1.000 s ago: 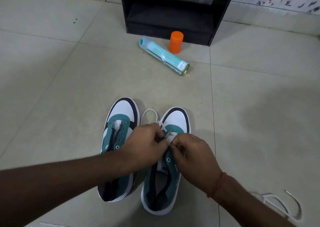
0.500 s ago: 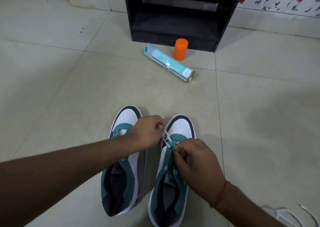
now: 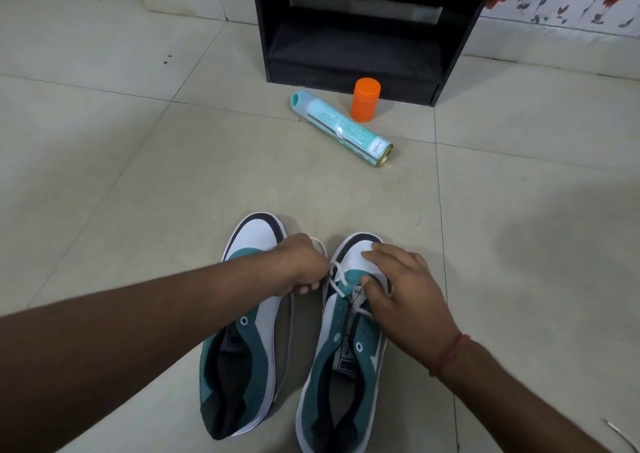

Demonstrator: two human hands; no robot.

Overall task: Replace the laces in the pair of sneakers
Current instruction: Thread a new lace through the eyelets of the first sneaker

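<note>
Left hand [image 3: 304, 267] is gripping the lace [image 3: 337, 277], right hand [image 3: 398, 290] is lying flat, fingers relaxed, steadying the right sneaker [image 3: 346, 355]. I'd be pulling evenly, keeping it untwisted.

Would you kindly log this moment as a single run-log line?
left hand: grips lace | right hand: rests on right sneaker | left sneaker: unlaced

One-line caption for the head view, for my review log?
Left hand pulls white lace on the right sneaker while right hand steadies its toe.
</note>
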